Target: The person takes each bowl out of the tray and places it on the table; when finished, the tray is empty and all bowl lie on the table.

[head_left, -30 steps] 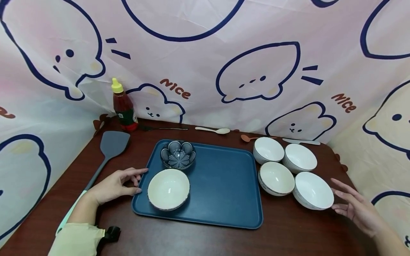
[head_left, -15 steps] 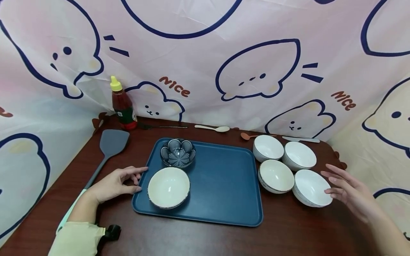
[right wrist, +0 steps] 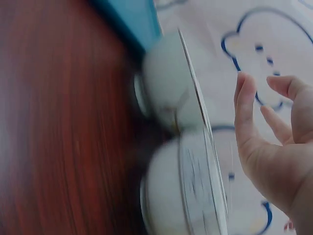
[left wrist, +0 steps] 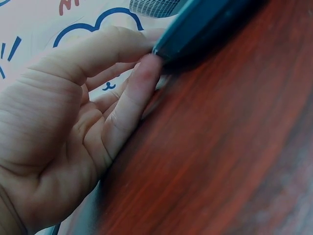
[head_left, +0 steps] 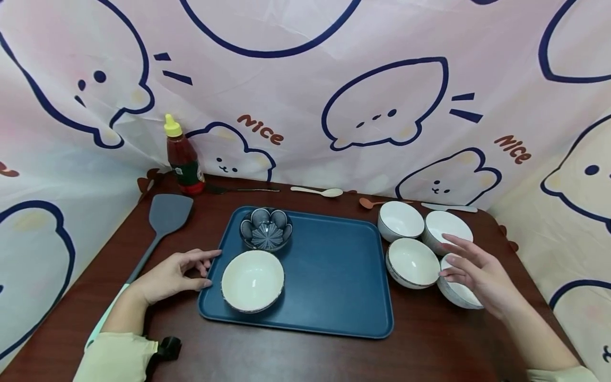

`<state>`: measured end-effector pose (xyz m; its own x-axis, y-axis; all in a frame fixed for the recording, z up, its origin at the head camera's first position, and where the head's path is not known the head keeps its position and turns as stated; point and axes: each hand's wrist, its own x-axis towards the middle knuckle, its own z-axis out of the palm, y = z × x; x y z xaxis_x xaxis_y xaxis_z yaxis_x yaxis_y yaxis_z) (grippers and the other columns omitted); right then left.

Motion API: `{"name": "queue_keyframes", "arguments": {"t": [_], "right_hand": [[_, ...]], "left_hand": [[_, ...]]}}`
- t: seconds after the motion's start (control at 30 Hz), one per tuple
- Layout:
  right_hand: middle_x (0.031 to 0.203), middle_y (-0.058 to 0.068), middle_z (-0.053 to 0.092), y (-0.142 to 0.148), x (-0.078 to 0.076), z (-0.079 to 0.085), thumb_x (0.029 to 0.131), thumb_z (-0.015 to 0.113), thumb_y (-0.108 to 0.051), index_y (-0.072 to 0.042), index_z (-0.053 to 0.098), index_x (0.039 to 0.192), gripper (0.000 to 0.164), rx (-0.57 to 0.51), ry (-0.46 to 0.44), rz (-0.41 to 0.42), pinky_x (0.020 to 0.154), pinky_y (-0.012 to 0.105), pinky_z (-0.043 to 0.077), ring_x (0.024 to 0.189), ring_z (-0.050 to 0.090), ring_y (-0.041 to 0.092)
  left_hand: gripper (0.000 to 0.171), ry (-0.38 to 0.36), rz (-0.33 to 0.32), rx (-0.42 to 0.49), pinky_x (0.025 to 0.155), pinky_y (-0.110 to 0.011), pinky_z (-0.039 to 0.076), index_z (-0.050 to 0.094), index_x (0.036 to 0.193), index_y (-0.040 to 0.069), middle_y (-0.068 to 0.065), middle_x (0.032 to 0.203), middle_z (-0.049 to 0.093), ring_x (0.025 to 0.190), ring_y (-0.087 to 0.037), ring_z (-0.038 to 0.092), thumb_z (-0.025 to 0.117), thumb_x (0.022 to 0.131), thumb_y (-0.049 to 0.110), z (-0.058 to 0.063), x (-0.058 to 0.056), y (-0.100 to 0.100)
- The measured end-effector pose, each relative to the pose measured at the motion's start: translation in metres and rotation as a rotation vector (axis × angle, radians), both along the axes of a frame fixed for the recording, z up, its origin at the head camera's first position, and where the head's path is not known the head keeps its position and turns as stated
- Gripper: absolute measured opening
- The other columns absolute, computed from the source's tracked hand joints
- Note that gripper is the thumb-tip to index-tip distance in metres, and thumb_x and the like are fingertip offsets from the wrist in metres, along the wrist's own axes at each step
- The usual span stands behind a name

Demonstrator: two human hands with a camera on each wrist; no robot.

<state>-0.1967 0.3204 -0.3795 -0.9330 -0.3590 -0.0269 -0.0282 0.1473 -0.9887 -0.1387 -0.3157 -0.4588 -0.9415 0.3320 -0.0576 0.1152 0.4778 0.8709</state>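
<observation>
My left hand (head_left: 172, 276) rests at the left edge of the blue tray (head_left: 334, 276), with index fingertip and thumb tip touching its rim (left wrist: 168, 36). On the tray, a cream bowl (head_left: 253, 281) sits in front of a dark blue petal-patterned bowl (head_left: 266, 231). My right hand (head_left: 482, 273) hovers over the front right white bowl (head_left: 460, 294), partly hiding it; its fingers are spread and hold nothing. Beside that bowl stands a cream bowl (head_left: 412, 263), with two white bowls, one at the left (head_left: 400, 222) and one at the right (head_left: 444, 225), behind them. The right wrist view shows the hand above the bowl rims.
A grey turner (head_left: 169, 215) with a mint handle lies left of the tray. Along the back are a red sauce bottle (head_left: 183, 162), a dark fork (head_left: 248, 190), a white spoon (head_left: 317, 192), a brown spoon (head_left: 367, 203) and a white knife (head_left: 448, 208). A printed cloth (head_left: 296, 95) surrounds the table.
My right hand has moved from the right side of the front right white bowl leftward, over it. The left hand stays at the tray edge, and the bowls have not moved.
</observation>
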Motion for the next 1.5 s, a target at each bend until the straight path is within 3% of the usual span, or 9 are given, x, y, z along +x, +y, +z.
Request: {"name": "queue_keyframes", "arguments": {"t": [0.33,0.57,0.83,1.07,1.23,1.5], "right_hand": [[0.137,0.003,0.056,-0.069,-0.009,0.005,0.103,0.056,-0.022,-0.012,0.035,0.154,0.055,0.092,-0.043,0.043,0.080,0.029,0.059,0.088,0.074,0.020],[0.148,0.024,0.043,-0.112,-0.023,-0.002,0.103,0.057,-0.026,-0.011,0.036,0.154,0.057,0.109,-0.051,0.111,0.081,0.031,0.059,0.094,0.074,0.030],[0.149,0.026,0.042,-0.162,-0.034,-0.009,0.101,0.059,-0.022,-0.015,0.041,0.150,0.053,0.015,-0.126,0.202,0.083,0.034,0.059,0.090,0.074,0.024],[0.148,0.024,0.045,-0.194,-0.048,-0.024,0.102,0.059,-0.028,-0.015,0.039,0.152,0.056,0.059,-0.179,0.255,0.085,0.035,0.058,0.095,0.074,0.026],[0.147,0.022,0.048,-0.218,-0.059,-0.028,0.103,0.057,-0.025,-0.017,0.039,0.153,0.054,0.079,-0.219,0.257,0.085,0.036,0.058,0.096,0.074,0.025],[0.152,0.019,0.043,-0.260,-0.064,-0.038,0.106,0.048,-0.033,-0.021,0.038,0.153,0.049,0.016,-0.313,0.266,0.088,0.038,0.057,0.100,0.073,0.028]], "left_hand": [[0.063,-0.022,0.004,-0.012,0.077,-0.023,0.049,0.054,0.143,0.010,-0.010,0.100,0.057,0.094,-0.012,0.056,0.079,0.086,0.022,0.002,-0.002,-0.002],[0.063,-0.022,0.002,0.008,0.075,-0.023,0.048,0.053,0.143,0.007,-0.010,0.101,0.057,0.092,-0.012,0.057,0.078,0.087,0.020,0.000,0.001,0.000],[0.063,-0.028,0.001,0.002,0.079,-0.022,0.049,0.054,0.143,0.010,-0.010,0.101,0.058,0.094,-0.013,0.057,0.079,0.086,0.022,0.000,-0.001,0.001],[0.063,-0.027,0.001,0.001,0.077,-0.023,0.050,0.053,0.143,0.009,-0.011,0.101,0.057,0.093,-0.012,0.058,0.078,0.086,0.021,0.000,-0.001,-0.001],[0.063,-0.024,-0.001,0.004,0.075,-0.023,0.049,0.053,0.143,0.008,-0.010,0.101,0.057,0.092,-0.011,0.057,0.078,0.087,0.020,0.002,-0.001,-0.001],[0.062,-0.001,-0.014,0.018,0.074,-0.023,0.046,0.052,0.144,0.006,-0.010,0.101,0.057,0.092,-0.012,0.057,0.077,0.088,0.018,0.005,0.002,0.000]]}}
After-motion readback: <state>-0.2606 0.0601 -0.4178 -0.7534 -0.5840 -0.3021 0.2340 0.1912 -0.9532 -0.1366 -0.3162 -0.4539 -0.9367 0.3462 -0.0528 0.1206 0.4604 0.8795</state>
